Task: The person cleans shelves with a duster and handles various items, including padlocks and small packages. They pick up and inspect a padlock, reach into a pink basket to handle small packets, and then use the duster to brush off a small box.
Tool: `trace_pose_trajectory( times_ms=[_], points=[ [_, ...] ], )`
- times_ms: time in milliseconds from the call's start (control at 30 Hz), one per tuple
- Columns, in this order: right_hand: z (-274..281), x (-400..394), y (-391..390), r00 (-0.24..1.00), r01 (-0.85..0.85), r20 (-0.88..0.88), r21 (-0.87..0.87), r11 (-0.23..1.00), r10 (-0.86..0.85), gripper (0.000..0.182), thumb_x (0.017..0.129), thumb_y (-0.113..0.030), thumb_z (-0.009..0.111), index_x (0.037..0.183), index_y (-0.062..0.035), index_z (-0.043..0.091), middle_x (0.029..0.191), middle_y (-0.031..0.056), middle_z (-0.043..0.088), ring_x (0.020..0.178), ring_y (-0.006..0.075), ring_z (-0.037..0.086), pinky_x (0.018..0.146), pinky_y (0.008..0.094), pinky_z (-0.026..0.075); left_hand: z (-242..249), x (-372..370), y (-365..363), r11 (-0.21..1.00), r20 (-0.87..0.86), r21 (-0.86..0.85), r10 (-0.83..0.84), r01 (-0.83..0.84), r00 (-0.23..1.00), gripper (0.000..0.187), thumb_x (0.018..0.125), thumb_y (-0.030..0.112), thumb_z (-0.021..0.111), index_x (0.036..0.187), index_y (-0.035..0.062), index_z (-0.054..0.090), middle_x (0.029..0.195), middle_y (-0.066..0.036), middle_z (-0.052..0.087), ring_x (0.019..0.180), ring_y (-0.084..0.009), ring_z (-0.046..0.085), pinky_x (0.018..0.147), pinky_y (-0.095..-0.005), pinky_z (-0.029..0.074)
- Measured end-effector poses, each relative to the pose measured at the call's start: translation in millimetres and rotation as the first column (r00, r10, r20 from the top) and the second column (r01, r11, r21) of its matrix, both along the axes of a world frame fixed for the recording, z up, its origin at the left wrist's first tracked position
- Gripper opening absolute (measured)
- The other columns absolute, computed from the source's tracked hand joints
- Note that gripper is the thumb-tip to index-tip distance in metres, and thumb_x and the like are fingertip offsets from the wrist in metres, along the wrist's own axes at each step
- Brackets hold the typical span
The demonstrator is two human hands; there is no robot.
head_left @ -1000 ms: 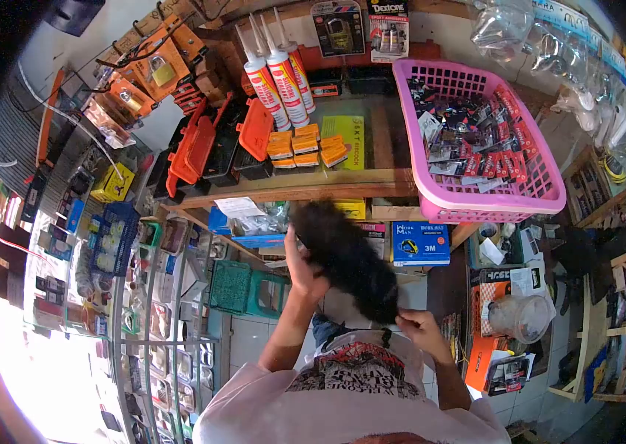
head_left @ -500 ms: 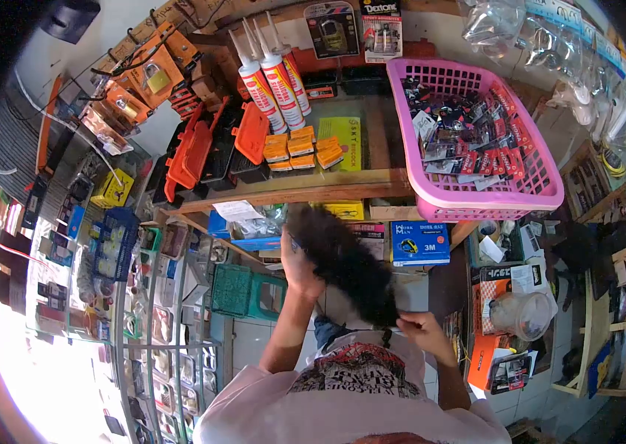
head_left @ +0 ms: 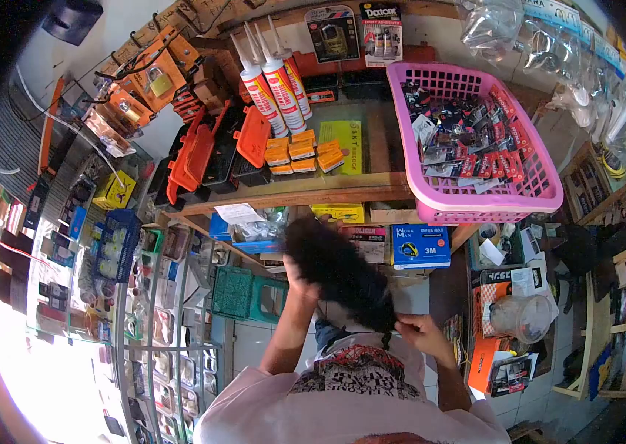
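Observation:
A fluffy black duster (head_left: 342,277) stretches slantwise in front of my shirt, its far end toward the shelf. My left hand (head_left: 300,283) is around the far part of the fluffy head; its fingers are mostly covered by the fibres, with only the tips showing beyond. At the near end, the fingers of my right hand (head_left: 422,334) are closed on the duster, where a short black tip hangs below. Most of the handle, if there is one, is hidden.
Ahead is a wooden shelf (head_left: 290,194) with silicone tubes (head_left: 277,89), small orange boxes (head_left: 302,150) and a pink basket (head_left: 484,207) of packets. Below stands a blue box (head_left: 420,246). Glass shelving (head_left: 172,345) flanks me on the left, a clear plastic jar (head_left: 524,318) on the right.
The fluffy head has shifted slightly toward me and turned, looking fuller. My left hand's fingertips now show past its far side, and its thumb is covered. My right hand keeps its grip.

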State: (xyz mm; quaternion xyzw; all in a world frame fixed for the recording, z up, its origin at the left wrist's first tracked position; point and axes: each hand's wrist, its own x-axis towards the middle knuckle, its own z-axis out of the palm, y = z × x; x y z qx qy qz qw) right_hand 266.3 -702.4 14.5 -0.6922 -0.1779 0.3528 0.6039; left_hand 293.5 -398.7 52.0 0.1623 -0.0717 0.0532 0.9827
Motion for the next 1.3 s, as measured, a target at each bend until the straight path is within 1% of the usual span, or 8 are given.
trace_pose_trajectory(
  times_ms=[67, 167, 333, 433, 567, 867, 1200, 1300],
  points=[
    [-11, -1, -2, 0.990, 0.081, 0.120, -0.003, 0.997, -0.080, 0.030, 0.094, -0.009, 0.065, 0.122, 0.0030, 0.064, 0.098, 0.0052, 0.070, 0.084, 0.0071, 0.056, 0.073, 0.0248, 0.049, 1, 1, -9, 0.674, -0.038, 0.712, 0.318, -0.198, 0.947, 0.050, 0.102, 0.039, 0.034, 0.142, 0.0100, 0.044, 0.142, -0.013, 0.050, 0.138, -0.0254, 0.040, 0.117, -0.0452, 0.028],
    [-11, -3, -2, 0.970, 0.162, 0.181, 0.012, 0.987, -0.161, 0.029, 0.094, -0.010, 0.066, 0.119, 0.0039, 0.065, 0.097, 0.0089, 0.072, 0.081, 0.0082, 0.057, 0.071, 0.0268, 0.050, 46, 0, -8, 0.995, -0.226, 0.088, 0.054, -0.035, 0.973, 0.060, 0.102, 0.050, 0.033, 0.145, 0.0100, 0.040, 0.144, -0.011, 0.049, 0.138, -0.0257, 0.040, 0.115, -0.0469, 0.030],
    [-2, 3, -10, 0.996, 0.031, 0.084, -0.051, 0.998, -0.027, 0.027, 0.094, -0.011, 0.066, 0.117, 0.0032, 0.066, 0.095, 0.0092, 0.072, 0.079, 0.0082, 0.057, 0.069, 0.0263, 0.049, 8, 7, -1, 0.989, 0.160, 0.066, -0.138, 0.129, 0.977, 0.062, 0.103, 0.052, 0.028, 0.145, 0.0086, 0.041, 0.142, -0.014, 0.051, 0.134, -0.0321, 0.046, 0.116, -0.0489, 0.030],
    [-3, 2, -6, 0.979, 0.120, 0.170, -0.057, 0.991, -0.109, 0.026, 0.094, -0.012, 0.067, 0.115, 0.0033, 0.067, 0.092, 0.0087, 0.072, 0.079, 0.0084, 0.057, 0.069, 0.0263, 0.049, 48, 3, -15, 0.944, -0.216, 0.177, 0.313, -0.279, 0.925, 0.060, 0.102, 0.051, 0.029, 0.139, 0.0079, 0.048, 0.142, -0.016, 0.050, 0.135, -0.0399, 0.042, 0.116, -0.0565, 0.027],
    [-4, -4, 1, 0.978, 0.069, 0.199, -0.006, 0.998, -0.066, 0.026, 0.094, -0.014, 0.066, 0.112, 0.0056, 0.066, 0.084, 0.0039, 0.067, 0.074, 0.0056, 0.053, 0.064, 0.0247, 0.046, 0, -8, 6, 0.987, -0.036, -0.152, -0.059, 0.053, 0.998, 0.054, 0.099, 0.046, 0.036, 0.134, 0.0079, 0.050, 0.145, -0.014, 0.048, 0.137, -0.0385, 0.040, 0.117, -0.0590, 0.022],
    [0, -4, 5, 0.987, 0.048, 0.158, -0.032, 0.998, -0.042, 0.029, 0.095, -0.011, 0.065, 0.120, 0.0028, 0.066, 0.084, 0.0023, 0.067, 0.076, 0.0067, 0.055, 0.068, 0.0246, 0.048, 13, -17, 3, 0.991, -0.125, 0.099, 0.104, -0.092, 0.987, 0.049, 0.099, 0.046, 0.041, 0.132, 0.0118, 0.053, 0.124, -0.014, 0.060, 0.125, -0.0374, 0.052, 0.111, -0.0599, 0.034],
    [5, 1, 7, 0.969, 0.011, 0.247, -0.069, 0.998, 0.006, 0.029, 0.095, -0.010, 0.065, 0.120, 0.0029, 0.066, 0.093, 0.0064, 0.072, 0.082, 0.0077, 0.059, 0.073, 0.0254, 0.051, 11, -17, 6, 0.995, -0.168, -0.098, 0.015, -0.032, 0.986, 0.044, 0.100, 0.039, 0.041, 0.131, 0.0109, 0.055, 0.126, -0.013, 0.060, 0.124, -0.0358, 0.052, 0.110, -0.0588, 0.034],
    [0, -1, 7, 0.997, -0.018, 0.079, -0.009, 1.000, 0.019, 0.029, 0.095, -0.011, 0.065, 0.120, 0.0028, 0.066, 0.091, 0.0046, 0.071, 0.079, 0.0060, 0.057, 0.070, 0.0241, 0.049, -1, -13, 14, 0.993, -0.159, -0.118, -0.038, 0.019, 0.986, 0.047, 0.100, 0.040, 0.038, 0.133, 0.0111, 0.053, 0.130, -0.012, 0.058, 0.127, -0.0354, 0.050, 0.112, -0.0585, 0.031]
  ],
)
